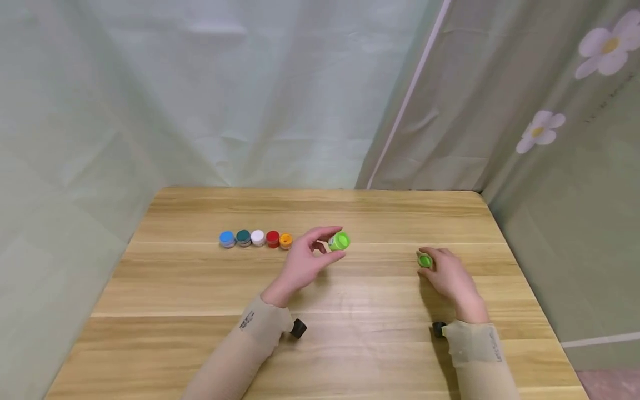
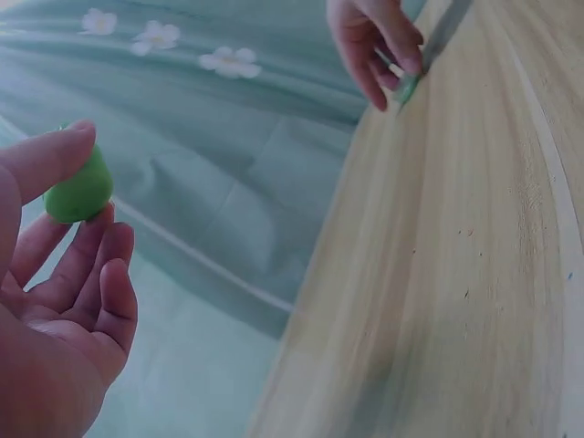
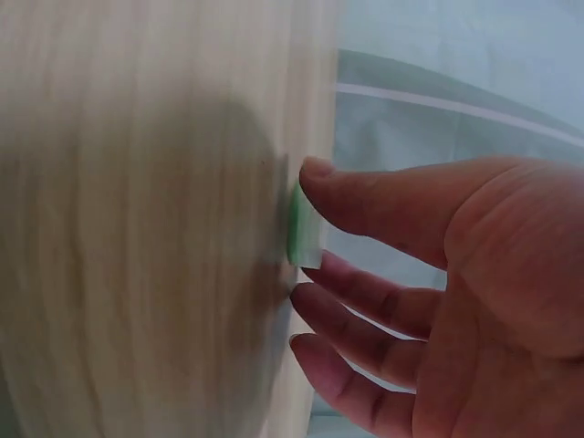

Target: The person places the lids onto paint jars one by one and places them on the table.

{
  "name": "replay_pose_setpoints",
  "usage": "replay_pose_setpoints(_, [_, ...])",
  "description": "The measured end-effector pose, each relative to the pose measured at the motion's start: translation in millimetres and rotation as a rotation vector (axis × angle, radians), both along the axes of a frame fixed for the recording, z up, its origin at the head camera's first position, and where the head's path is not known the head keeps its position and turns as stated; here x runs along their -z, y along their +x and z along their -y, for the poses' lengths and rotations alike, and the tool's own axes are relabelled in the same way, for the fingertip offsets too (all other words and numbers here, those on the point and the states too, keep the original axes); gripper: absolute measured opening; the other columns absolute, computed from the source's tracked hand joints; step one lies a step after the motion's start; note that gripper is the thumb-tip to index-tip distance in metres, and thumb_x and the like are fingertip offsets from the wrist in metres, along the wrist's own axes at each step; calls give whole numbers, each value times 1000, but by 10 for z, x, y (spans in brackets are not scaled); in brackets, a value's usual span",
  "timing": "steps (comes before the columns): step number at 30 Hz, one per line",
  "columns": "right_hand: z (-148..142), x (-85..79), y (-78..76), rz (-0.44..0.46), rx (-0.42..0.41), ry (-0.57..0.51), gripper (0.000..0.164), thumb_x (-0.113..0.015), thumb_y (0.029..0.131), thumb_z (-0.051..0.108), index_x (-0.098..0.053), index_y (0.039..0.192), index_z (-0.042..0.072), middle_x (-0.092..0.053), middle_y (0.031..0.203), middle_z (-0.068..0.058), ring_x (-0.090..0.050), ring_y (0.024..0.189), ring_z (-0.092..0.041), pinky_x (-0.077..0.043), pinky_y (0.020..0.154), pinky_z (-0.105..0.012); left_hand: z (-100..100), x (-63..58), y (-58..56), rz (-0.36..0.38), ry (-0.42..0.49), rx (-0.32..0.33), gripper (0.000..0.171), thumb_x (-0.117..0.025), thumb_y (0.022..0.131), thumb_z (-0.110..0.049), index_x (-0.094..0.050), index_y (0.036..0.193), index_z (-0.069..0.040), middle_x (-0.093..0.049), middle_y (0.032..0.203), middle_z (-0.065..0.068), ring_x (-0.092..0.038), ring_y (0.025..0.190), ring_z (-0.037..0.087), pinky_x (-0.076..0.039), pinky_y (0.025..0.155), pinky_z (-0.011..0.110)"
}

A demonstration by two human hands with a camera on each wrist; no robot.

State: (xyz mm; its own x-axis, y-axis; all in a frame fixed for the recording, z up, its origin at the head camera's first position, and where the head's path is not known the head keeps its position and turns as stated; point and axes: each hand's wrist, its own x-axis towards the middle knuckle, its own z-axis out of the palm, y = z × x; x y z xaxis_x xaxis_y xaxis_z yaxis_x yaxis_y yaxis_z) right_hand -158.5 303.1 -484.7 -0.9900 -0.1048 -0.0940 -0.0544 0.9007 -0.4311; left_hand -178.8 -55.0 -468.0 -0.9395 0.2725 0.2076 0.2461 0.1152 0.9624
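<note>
My left hand pinches a small bright green paint jar between thumb and fingers, above the middle of the table. The jar is tilted, its round green end facing the head camera and a pale label on its side. In the left wrist view the jar's green body sits between thumb and fingertips. Over on the right, my right hand holds a small round green lid low at the tabletop. The right wrist view catches this lid edge-on at the thumb tip, the other fingers loosely bent.
Left of my left hand, paint jars stand in a row on the wooden table: blue, dark teal, white, red and orange. Curtains hang behind the table's far edge and along its sides.
</note>
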Motion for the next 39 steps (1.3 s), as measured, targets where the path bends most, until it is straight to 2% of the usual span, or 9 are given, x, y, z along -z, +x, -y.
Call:
replay_pose_setpoints(5, [23, 36, -26, 4, 30, 7, 43, -72, 103, 14, -64, 143, 2, -61, 131, -30, -61, 118, -50, -49, 98, -66, 145, -3, 68, 40, 87, -33, 39, -90, 89, -12, -75, 126, -13, -72, 122, 2, -62, 107, 25, -51, 84, 28])
replay_pose_setpoints(11, [35, 39, -34, 7, 40, 12, 37, -68, 106, 20, -66, 139, 2, -62, 129, -29, -62, 115, -48, -50, 96, -65, 213, 15, 71, 42, 81, -35, 39, -87, 91, -10, -75, 128, -11, -72, 123, 4, -61, 104, 26, -52, 83, 27])
replay_pose_setpoints(16, [64, -8, -43, -2, 53, -24, 44, -63, 109, 31, -63, 140, -1, -65, 120, -24, -63, 106, -40, -52, 91, -60, 220, 26, 71, 44, 55, -21, 39, -84, 94, -10, -74, 132, -11, -71, 124, 5, -61, 105, 26, -52, 85, 27])
replay_pose_setpoints(19, [161, -88, -58, -42, 70, -128, 48, -56, 112, 39, -61, 143, 2, -66, 113, -18, -62, 100, -34, -51, 86, -54, 218, 20, 74, 53, 36, 3, 40, -81, 97, -12, -72, 137, -10, -70, 125, 5, -59, 108, 26, -52, 87, 27])
replay_pose_setpoints(23, [409, -261, -73, -170, 41, -359, 42, -49, 115, 38, -64, 142, 10, -69, 114, -13, -63, 102, -29, -51, 86, -46, 207, 10, 77, 67, 17, 49, 43, -76, 102, -15, -67, 144, -9, -68, 129, 5, -58, 111, 27, -52, 90, 29])
replay_pose_setpoints(26, [677, -426, -53, -254, -1, -572, 31, -58, 113, 27, -67, 135, 7, -69, 113, -11, -63, 105, -23, -52, 86, -36, 201, 4, 84, 84, 18, 68, 44, -73, 104, -16, -65, 146, -10, -68, 128, 5, -58, 111, 27, -52, 90, 29])
replay_pose_setpoints(30, [1046, -619, 23, -283, -77, -810, 25, -74, 102, 11, -64, 122, 0, -67, 113, -8, -62, 106, -19, -52, 84, -27, 192, -8, 94, 104, 59, 57, 41, -75, 102, -14, -66, 141, -9, -69, 122, 7, -59, 110, 27, -51, 87, 28])
replay_pose_setpoints(34, [1309, -705, 85, -271, -190, -865, 31, -75, 100, 6, -66, 130, 4, -71, 121, -8, -64, 112, -20, -52, 87, -29, 176, -13, 103, 110, 104, 46, 34, -77, 100, -10, -68, 133, -6, -70, 116, 8, -61, 108, 27, -51, 86, 29])
replay_pose_setpoints(39, [1446, -695, 120, -263, -273, -798, 40, -71, 104, 10, -67, 143, 13, -72, 130, -2, -63, 121, -18, -53, 93, -37, 171, -31, 130, 131, 132, 57, 32, -75, 101, -8, -69, 133, -4, -73, 116, 7, -62, 107, 27, -52, 88, 32])
